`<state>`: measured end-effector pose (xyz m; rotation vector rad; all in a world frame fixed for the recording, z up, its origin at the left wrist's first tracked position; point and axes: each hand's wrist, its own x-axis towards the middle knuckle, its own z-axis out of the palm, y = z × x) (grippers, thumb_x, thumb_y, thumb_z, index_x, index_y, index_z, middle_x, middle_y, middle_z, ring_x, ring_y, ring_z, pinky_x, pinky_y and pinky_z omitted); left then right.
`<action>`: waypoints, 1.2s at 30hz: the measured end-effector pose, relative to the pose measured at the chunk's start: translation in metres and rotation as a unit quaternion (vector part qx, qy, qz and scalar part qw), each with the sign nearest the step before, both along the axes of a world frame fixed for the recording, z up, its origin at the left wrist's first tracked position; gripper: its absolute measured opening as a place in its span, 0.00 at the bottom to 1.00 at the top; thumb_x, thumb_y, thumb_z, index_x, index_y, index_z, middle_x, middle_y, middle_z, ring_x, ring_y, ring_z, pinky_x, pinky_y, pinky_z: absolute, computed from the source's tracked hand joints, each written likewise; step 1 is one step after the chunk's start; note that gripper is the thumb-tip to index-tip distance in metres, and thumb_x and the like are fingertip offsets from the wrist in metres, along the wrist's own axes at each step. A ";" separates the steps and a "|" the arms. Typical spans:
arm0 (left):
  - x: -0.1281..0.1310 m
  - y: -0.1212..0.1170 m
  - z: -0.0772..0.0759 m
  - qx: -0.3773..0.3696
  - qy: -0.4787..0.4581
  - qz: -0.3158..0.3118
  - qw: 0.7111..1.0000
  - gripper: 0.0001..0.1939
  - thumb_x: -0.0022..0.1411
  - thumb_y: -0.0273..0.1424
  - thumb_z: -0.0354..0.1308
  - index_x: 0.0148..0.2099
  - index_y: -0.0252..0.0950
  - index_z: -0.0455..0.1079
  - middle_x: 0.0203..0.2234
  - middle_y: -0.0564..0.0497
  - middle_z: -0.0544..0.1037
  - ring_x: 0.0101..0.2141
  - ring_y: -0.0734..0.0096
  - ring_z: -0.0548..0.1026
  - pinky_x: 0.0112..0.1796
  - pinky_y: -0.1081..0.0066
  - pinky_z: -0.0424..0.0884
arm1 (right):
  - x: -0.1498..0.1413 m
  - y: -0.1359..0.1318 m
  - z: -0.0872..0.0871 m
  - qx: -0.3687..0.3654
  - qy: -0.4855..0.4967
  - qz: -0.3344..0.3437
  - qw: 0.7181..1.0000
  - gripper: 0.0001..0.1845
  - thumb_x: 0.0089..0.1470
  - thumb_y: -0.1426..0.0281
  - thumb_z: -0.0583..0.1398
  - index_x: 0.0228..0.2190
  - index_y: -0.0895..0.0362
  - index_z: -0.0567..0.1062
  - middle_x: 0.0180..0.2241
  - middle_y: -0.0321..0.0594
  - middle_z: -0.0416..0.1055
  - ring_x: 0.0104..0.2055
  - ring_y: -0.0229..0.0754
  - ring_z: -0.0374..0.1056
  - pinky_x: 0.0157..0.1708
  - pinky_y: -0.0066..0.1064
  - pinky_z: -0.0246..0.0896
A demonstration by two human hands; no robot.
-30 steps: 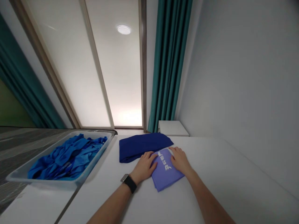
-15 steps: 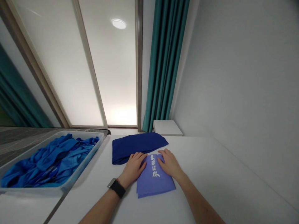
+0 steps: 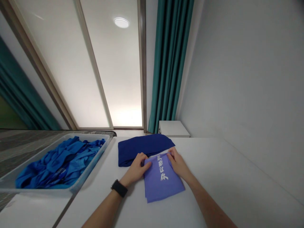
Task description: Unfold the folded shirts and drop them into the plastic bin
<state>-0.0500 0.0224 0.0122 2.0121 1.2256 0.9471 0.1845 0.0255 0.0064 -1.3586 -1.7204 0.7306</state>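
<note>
A folded light purple cloth (image 3: 163,182) with white printed characters lies on the white table (image 3: 213,177). My left hand (image 3: 136,168), with a black watch on its wrist, pinches the cloth's far left corner. My right hand (image 3: 177,163) pinches the far right corner, and that far edge looks slightly raised. Just beyond the cloth lies a folded dark navy garment (image 3: 142,148), touching or nearly touching my left fingers.
A grey plastic tray (image 3: 82,180) at the left holds a heap of bright blue cloths (image 3: 59,163). A small white cabinet (image 3: 173,129) stands behind the table by the teal curtain (image 3: 168,63). The white wall runs along the right.
My hands lay flat on the purple cloth before. Now their fingers curl around its far corners. The cloth turned from slanted to nearly straight.
</note>
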 end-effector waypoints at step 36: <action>-0.023 -0.053 0.112 0.160 0.083 -0.075 0.981 0.13 0.68 0.32 0.48 0.40 0.37 0.74 0.27 0.53 0.79 0.20 0.77 0.69 0.24 0.76 0.63 | 0.037 -0.023 0.113 0.029 0.054 0.172 0.983 0.10 0.47 0.75 0.51 0.21 0.55 0.70 0.24 0.36 0.67 0.27 0.38 0.61 0.29 0.30 0.56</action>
